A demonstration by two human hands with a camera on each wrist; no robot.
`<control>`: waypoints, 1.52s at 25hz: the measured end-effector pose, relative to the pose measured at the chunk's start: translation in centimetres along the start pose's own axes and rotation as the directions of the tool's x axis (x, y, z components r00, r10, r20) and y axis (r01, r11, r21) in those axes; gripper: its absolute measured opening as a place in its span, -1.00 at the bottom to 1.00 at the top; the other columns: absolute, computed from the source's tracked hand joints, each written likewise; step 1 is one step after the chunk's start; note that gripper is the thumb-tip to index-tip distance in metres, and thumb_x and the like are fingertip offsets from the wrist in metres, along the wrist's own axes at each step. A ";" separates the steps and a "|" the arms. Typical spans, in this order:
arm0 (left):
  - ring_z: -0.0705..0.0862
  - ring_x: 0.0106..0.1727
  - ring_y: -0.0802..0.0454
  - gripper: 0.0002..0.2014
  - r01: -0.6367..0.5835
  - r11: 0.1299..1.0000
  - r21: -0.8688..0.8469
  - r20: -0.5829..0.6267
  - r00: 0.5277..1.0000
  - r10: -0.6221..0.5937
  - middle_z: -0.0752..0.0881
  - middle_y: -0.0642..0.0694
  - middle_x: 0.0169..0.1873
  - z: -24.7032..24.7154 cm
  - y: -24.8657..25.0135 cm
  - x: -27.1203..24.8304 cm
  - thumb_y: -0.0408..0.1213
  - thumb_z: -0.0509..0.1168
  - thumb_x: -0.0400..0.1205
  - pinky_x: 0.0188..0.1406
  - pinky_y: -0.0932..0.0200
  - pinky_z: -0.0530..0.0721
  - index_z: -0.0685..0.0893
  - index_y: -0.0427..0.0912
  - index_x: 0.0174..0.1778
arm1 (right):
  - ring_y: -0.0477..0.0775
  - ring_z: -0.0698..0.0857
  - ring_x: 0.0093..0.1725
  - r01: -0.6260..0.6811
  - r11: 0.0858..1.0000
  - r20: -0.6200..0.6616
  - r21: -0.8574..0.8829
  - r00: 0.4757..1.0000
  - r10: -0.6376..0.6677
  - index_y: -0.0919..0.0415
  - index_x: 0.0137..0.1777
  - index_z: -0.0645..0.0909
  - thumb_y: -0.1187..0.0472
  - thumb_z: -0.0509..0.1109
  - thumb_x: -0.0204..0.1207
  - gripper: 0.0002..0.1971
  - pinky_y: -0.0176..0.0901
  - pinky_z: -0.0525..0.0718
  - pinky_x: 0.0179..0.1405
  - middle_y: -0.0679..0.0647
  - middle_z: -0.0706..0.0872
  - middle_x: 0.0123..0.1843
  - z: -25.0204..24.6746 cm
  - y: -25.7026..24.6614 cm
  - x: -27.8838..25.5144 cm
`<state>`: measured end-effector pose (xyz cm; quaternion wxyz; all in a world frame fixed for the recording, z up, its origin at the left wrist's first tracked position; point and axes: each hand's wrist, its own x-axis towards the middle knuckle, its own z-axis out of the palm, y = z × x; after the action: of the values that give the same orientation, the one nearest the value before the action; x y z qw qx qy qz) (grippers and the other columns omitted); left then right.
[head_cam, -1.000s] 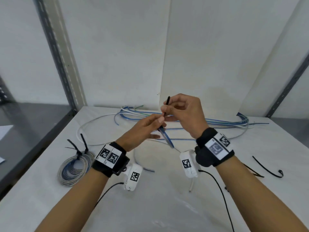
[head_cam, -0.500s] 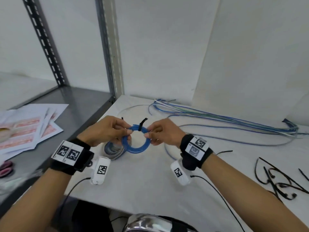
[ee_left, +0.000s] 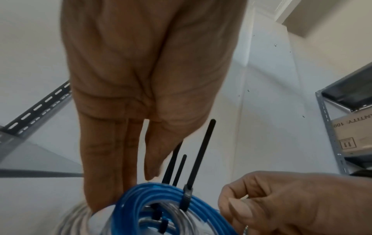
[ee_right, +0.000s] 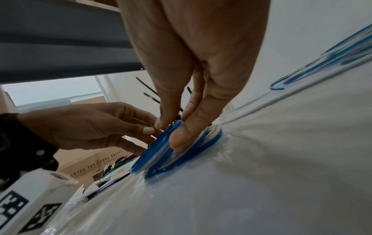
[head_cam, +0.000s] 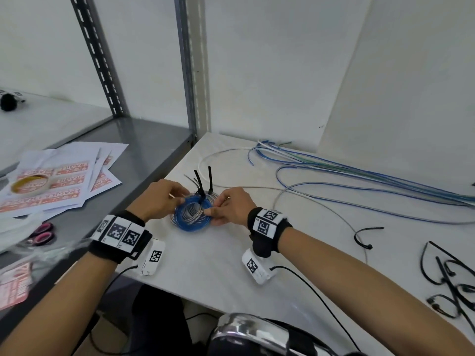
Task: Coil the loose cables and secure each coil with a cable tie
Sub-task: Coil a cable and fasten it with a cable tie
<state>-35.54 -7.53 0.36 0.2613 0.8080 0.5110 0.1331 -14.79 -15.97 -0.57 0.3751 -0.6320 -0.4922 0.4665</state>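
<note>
A blue cable coil (head_cam: 193,226) bound by a black cable tie (head_cam: 201,199) lies on the white table (head_cam: 210,268), on top of a grey and blue coil (head_cam: 173,218) whose tie tails (head_cam: 209,178) stand upright. My left hand (head_cam: 180,200) pinches the blue coil's left rim. On the opposite rim, my right hand (head_cam: 210,210) grips with thumb and fingers. The right wrist view shows the thumb (ee_right: 181,136) pressed on the blue coil (ee_right: 157,154), which is tilted. In the left wrist view the fingers (ee_left: 104,182) reach behind the blue coil (ee_left: 145,198).
Loose blue, white and grey cables (head_cam: 359,176) stretch along the back right of the table. Spare black ties (head_cam: 447,281) lie at the right edge, one more tie (head_cam: 366,236) nearer. Left is a metal shelf with label sheets (head_cam: 64,181), a tape roll (head_cam: 30,183) and pink scissors (head_cam: 43,233).
Both hands have carried the tied blue coil leftward and lowered it from the air onto the grey coil. My head has turned left, so the metal shelf fills more of the view.
</note>
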 end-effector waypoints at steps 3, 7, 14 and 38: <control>0.70 -0.01 -0.04 -0.82 0.000 0.999 0.042 -0.176 0.984 0.008 0.78 -0.10 0.05 0.2 1.1 0.1 -0.45 0.30 0.70 0.06 0.09 0.60 0.75 -0.13 0.08 | 0.12 0.81 -0.38 0.017 0.999 -0.038 -0.049 0.999 -0.019 0.29 -0.21 0.62 0.39 0.66 0.41 -0.77 -0.03 0.87 -0.15 0.15 0.77 -0.36 -1.8 0.2 0.1; 0.59 -0.26 0.19 -0.82 -0.066 0.997 -0.041 -0.387 0.921 0.045 0.72 0.01 -0.09 -0.2 4.5 -0.1 -0.49 0.28 0.62 -0.16 0.17 0.44 0.62 -0.09 -0.04 | 0.08 0.78 -0.38 0.023 0.969 -0.124 -0.246 0.991 -0.055 0.27 -0.16 0.65 0.35 0.61 0.49 -0.84 -0.04 0.87 -0.18 0.12 0.75 -0.30 -5.5 0.6 -0.4; 0.62 -0.14 -0.03 -0.81 -0.270 0.962 0.041 -0.405 0.876 0.263 0.71 0.03 -0.13 1.9 12.6 1.8 -0.44 0.32 0.51 -0.10 0.01 0.59 0.66 -0.07 -0.05 | 0.23 0.75 0.08 -0.156 0.685 -0.305 -0.711 0.947 -0.101 0.13 -0.04 0.67 0.12 0.51 0.58 -0.89 0.00 0.70 0.05 0.16 0.80 0.03 -15.4 3.6 -3.0; 0.75 -0.19 0.00 -0.93 -0.605 0.645 -0.466 -0.243 0.789 0.564 0.77 -0.13 -0.17 8.5 26.7 8.3 -0.52 0.42 0.62 -0.11 -0.06 0.86 0.75 -0.30 -0.06 | 0.26 0.66 0.26 -0.211 0.870 -0.782 -0.445 0.565 -0.262 0.13 0.59 0.43 0.18 0.39 0.67 -0.51 -0.03 0.54 0.10 0.24 0.67 0.29 -29.5 7.9 -6.3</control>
<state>-7.65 -11.65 7.80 0.3933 0.8214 0.1762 0.3737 15.10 -24.39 1.78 0.3937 -0.8408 -0.3703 -0.0299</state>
